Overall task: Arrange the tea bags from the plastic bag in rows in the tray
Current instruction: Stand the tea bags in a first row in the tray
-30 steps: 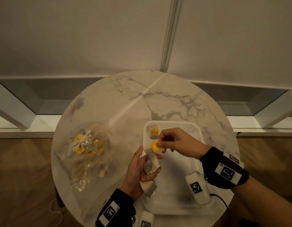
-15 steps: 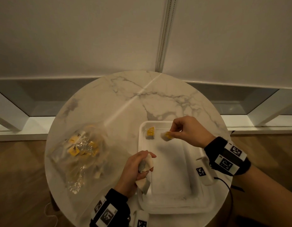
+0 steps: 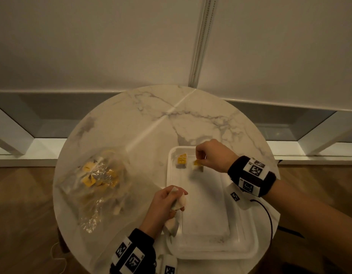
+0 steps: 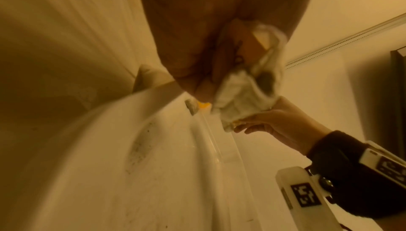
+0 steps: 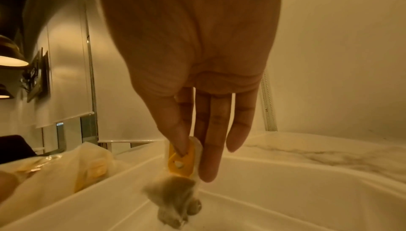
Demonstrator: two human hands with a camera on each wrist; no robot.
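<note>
A white tray [image 3: 238, 224] lies on the round marble table. One tea bag with a yellow tag [image 3: 182, 161] lies in the tray's far left corner. My right hand [image 3: 202, 159] pinches a second tea bag [image 5: 180, 161] by its yellow tag, and its pouch hangs just above the tray floor to the right of the first. My left hand [image 3: 169, 200] grips several pale tea bags [image 4: 241, 95] at the tray's left rim. The clear plastic bag [image 3: 96, 180] with more tea bags lies on the table's left side.
The marble table [image 3: 161, 119] stands against a white wall with a low ledge behind it. Wooden floor [image 3: 23, 214] shows on both sides. The near part of the tray [image 3: 206, 234] holds no tea bags.
My right hand took a tea bag from the bunch in my left hand and carried it to the tray's far end, beside the first bag. My left hand stayed at the tray's left rim.
</note>
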